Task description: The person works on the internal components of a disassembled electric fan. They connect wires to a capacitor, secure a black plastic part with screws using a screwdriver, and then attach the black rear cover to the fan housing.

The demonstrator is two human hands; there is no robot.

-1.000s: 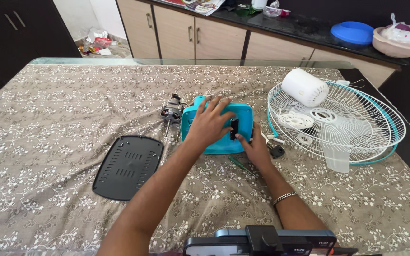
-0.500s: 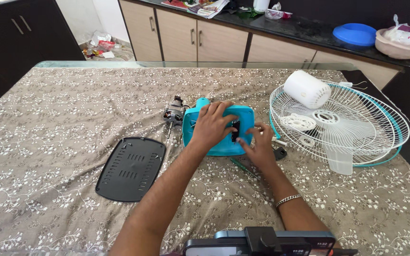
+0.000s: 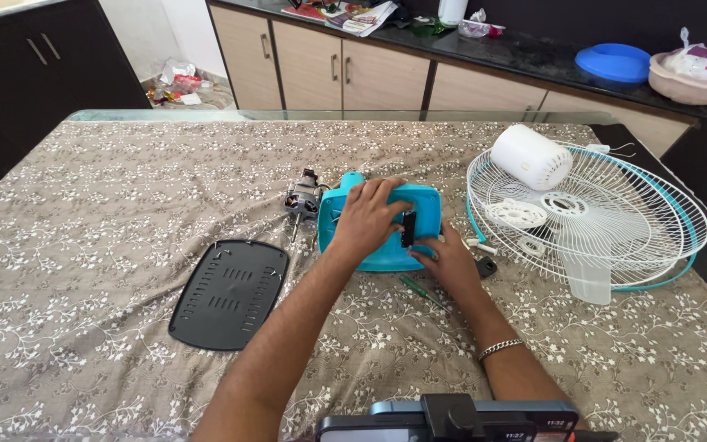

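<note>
Your left hand [image 3: 367, 219] lies spread flat on top of the teal fan base [image 3: 382, 229], palm down, fingers pressing on its upper face rather than curled around it. Your right hand [image 3: 449, 263] sits at the base's near right edge, fingertips touching the small black part [image 3: 408, 228] set into the casing — whether they pinch it, you cannot tell from here. The base rests on the flowered tablecloth [image 3: 124, 180]. Just left of the base lies the bare motor [image 3: 302, 199], and further left and nearer you the black vented cover plate [image 3: 229, 293]. Right of the base lies the white wire fan guard [image 3: 607, 213] — a white cylindrical housing [image 3: 531, 157] on it.
</note>
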